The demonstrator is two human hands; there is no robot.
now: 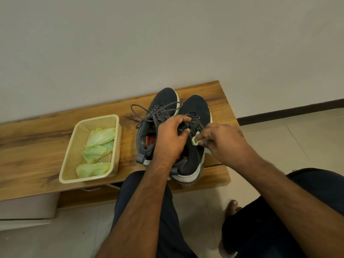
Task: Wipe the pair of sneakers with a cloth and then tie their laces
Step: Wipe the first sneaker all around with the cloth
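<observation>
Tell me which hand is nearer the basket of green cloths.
Left. The left hand grips the right-hand sneaker beside the basket; the right hand wipes that sneaker's far side.

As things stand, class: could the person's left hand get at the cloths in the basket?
Probably not at once. The left hand grips the right sneaker. The path to the cloths in the open-topped basket looks clear, so letting go should suffice.

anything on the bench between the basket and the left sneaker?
Head view: only bare bench top between the basket and the left sneaker; its loose laces trail over the far part.
</observation>
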